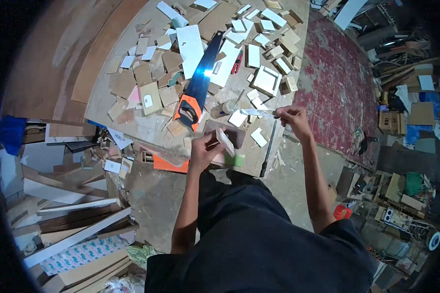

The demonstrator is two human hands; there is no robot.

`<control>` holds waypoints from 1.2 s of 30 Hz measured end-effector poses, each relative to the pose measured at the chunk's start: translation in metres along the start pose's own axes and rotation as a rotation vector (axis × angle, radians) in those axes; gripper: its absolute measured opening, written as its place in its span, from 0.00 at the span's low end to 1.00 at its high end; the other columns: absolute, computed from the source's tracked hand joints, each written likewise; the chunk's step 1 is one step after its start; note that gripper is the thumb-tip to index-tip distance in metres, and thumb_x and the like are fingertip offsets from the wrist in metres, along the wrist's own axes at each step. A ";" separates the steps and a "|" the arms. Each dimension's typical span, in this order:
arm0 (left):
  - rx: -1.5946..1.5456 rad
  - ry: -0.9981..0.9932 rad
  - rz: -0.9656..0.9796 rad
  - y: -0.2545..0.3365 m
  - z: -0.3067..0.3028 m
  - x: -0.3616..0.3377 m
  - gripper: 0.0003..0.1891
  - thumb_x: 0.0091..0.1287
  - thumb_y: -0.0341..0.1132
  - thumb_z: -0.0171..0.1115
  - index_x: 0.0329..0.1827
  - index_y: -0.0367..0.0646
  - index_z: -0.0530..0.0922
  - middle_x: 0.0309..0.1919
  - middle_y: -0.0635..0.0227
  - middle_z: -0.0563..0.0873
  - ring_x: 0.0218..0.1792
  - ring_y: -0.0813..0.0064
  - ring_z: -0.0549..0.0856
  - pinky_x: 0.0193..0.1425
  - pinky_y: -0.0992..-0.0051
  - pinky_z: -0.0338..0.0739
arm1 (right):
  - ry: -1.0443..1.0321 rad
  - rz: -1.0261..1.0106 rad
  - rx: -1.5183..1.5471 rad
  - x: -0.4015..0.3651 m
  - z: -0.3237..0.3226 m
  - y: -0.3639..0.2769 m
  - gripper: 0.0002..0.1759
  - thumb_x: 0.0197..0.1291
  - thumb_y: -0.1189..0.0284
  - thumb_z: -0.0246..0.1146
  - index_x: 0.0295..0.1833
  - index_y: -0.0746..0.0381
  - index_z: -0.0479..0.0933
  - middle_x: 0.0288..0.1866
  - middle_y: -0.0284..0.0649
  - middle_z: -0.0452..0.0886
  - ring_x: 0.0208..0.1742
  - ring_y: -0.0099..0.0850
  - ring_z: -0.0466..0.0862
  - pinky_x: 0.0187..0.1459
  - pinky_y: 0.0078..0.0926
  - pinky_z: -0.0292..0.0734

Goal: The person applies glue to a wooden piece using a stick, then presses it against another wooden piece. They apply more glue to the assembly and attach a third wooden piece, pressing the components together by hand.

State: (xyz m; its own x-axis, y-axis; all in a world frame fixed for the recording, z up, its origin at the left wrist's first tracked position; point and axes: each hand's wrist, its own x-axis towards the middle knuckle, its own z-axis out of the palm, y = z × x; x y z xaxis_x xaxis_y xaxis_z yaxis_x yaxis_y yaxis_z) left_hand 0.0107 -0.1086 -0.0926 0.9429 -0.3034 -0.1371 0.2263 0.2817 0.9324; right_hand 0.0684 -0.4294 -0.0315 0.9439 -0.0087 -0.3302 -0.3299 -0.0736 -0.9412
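Observation:
My left hand (203, 152) is closed on a small pale wood block (225, 141), tilted up near the table's front edge. A brown flat piece (237, 136) shows just behind that block. In my right hand (294, 121), the fingers pinch one end of a thin, pale, flat strip (258, 112), whose other end points left over the table. Close to the strip's far end stands a small jar (219, 111) with a stick leaning in it. A handsaw (200, 80) with an orange and black handle lies beyond my left hand.
The worktable (156, 128) bears many wood offcuts and white-faced boxes (267, 80). A red cutter (237, 62) lies among them. A dark rod (269, 149) runs along the right edge. Boards (78, 237) are piled at left, scrap and a cardboard box (391, 122) at right.

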 end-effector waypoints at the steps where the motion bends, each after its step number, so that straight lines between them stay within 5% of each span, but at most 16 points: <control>1: -0.045 0.032 -0.003 0.013 0.004 -0.005 0.22 0.59 0.29 0.67 0.56 0.30 0.76 0.49 0.61 0.83 0.47 0.76 0.83 0.53 0.75 0.77 | -0.004 -0.025 0.047 -0.012 0.002 -0.009 0.07 0.57 0.76 0.66 0.37 0.70 0.82 0.29 0.40 0.84 0.23 0.19 0.76 0.24 0.18 0.71; 9: -0.609 0.107 0.043 0.109 0.072 -0.031 0.18 0.64 0.33 0.63 0.53 0.31 0.77 0.46 0.57 0.84 0.45 0.68 0.84 0.54 0.67 0.78 | 0.038 -0.418 0.150 -0.113 0.009 -0.087 0.10 0.51 0.82 0.68 0.41 0.71 0.81 0.36 0.49 0.83 0.29 0.28 0.81 0.27 0.23 0.77; 14: -0.807 0.160 0.054 0.130 0.112 -0.049 0.19 0.64 0.35 0.63 0.54 0.32 0.76 0.50 0.56 0.83 0.52 0.64 0.82 0.60 0.62 0.74 | 0.076 -0.704 0.112 -0.147 0.015 -0.095 0.12 0.45 0.87 0.69 0.38 0.68 0.81 0.40 0.52 0.82 0.42 0.35 0.84 0.38 0.28 0.82; 19: -0.739 0.114 0.117 0.143 0.146 -0.058 0.20 0.65 0.37 0.62 0.54 0.32 0.76 0.54 0.55 0.80 0.56 0.61 0.79 0.61 0.60 0.73 | 0.028 -0.726 0.123 -0.155 -0.007 -0.083 0.12 0.41 0.88 0.70 0.34 0.67 0.82 0.39 0.53 0.83 0.43 0.37 0.84 0.42 0.30 0.81; 21: -0.566 0.045 0.029 0.142 0.153 -0.064 0.38 0.62 0.50 0.63 0.68 0.35 0.61 0.59 0.53 0.75 0.59 0.56 0.76 0.61 0.55 0.72 | -0.079 -0.714 0.213 -0.160 -0.021 -0.077 0.10 0.39 0.87 0.71 0.31 0.67 0.82 0.38 0.53 0.83 0.41 0.38 0.85 0.40 0.31 0.82; 28: -0.534 0.019 0.066 0.132 0.187 -0.080 0.39 0.62 0.51 0.62 0.68 0.33 0.59 0.60 0.48 0.73 0.56 0.53 0.78 0.54 0.55 0.79 | -0.187 -0.648 0.354 -0.167 -0.064 -0.071 0.10 0.39 0.86 0.72 0.31 0.67 0.82 0.36 0.54 0.83 0.38 0.38 0.86 0.40 0.30 0.82; 29: -0.530 0.023 0.069 0.135 0.195 -0.082 0.39 0.62 0.51 0.62 0.68 0.33 0.59 0.60 0.48 0.73 0.56 0.53 0.78 0.54 0.55 0.79 | -0.174 -0.685 0.366 -0.166 -0.067 -0.071 0.10 0.39 0.86 0.72 0.31 0.67 0.82 0.37 0.54 0.83 0.38 0.37 0.85 0.38 0.29 0.83; 31: -0.574 0.060 0.128 0.140 0.210 -0.084 0.24 0.65 0.42 0.62 0.54 0.28 0.76 0.51 0.51 0.81 0.49 0.62 0.84 0.48 0.70 0.81 | -0.188 -0.705 0.376 -0.167 -0.074 -0.076 0.10 0.39 0.86 0.72 0.31 0.67 0.82 0.38 0.54 0.83 0.38 0.37 0.85 0.38 0.27 0.83; 36: -0.392 0.072 0.104 0.133 0.212 -0.092 0.25 0.63 0.44 0.65 0.52 0.28 0.77 0.42 0.57 0.85 0.39 0.75 0.85 0.43 0.77 0.80 | -0.155 -0.793 0.268 -0.172 -0.087 -0.089 0.11 0.40 0.88 0.70 0.33 0.68 0.83 0.39 0.54 0.83 0.38 0.36 0.85 0.37 0.25 0.84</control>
State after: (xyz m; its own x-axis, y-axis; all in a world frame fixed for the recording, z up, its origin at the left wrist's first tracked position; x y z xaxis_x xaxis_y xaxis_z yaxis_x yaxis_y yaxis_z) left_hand -0.0979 -0.2368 0.1147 0.9773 -0.1943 -0.0845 0.1913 0.6374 0.7464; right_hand -0.0633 -0.5083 0.1153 0.8910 0.0836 0.4462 0.4168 0.2387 -0.8771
